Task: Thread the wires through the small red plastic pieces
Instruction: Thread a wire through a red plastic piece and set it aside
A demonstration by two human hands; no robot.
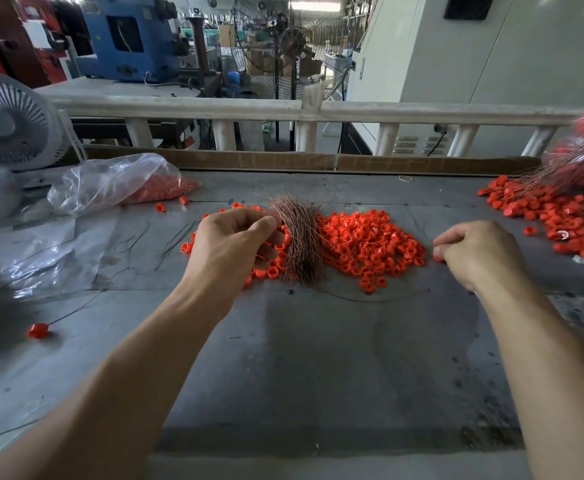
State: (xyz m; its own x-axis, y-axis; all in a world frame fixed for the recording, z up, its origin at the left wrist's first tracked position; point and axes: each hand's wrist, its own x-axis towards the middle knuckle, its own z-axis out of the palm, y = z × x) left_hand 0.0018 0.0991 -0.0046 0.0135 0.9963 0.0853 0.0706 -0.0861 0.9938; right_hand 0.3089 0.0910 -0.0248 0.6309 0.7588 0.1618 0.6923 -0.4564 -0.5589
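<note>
The step in hand looked like picking: getting one wire and one red piece ready to join. The left hand (235, 244) was curled, its thumb and first finger pinching at the top of the thick bundle of thin coppery-brown wires (301, 244), which arched like a stiff brush over the heap. The right hand (477, 251) was curled too, and its fingertips pinched one small red plastic ring (438, 258) at the counter, at about 3 o'clock from the big pile of small red plastic ring pieces (370, 244).

That pile sat in the middle of the flat grey counter (318, 358), touching the wire bundle. The pieces looked hard, shiny and round, each with a hole. A second heap of red pieces with wires already in them (560, 216) lay at 2 o'clock. A clear crinkly plastic bag with more red pieces (117, 185) lay at 10 o'clock, and one red piece on a long dark wire (37, 330) lay at 8 o'clock.

Next, I think one wire had to be pulled free and its tip poked through the tiny hole. That would need a steady, careful aim, since the wires looked thin and bendy.
</note>
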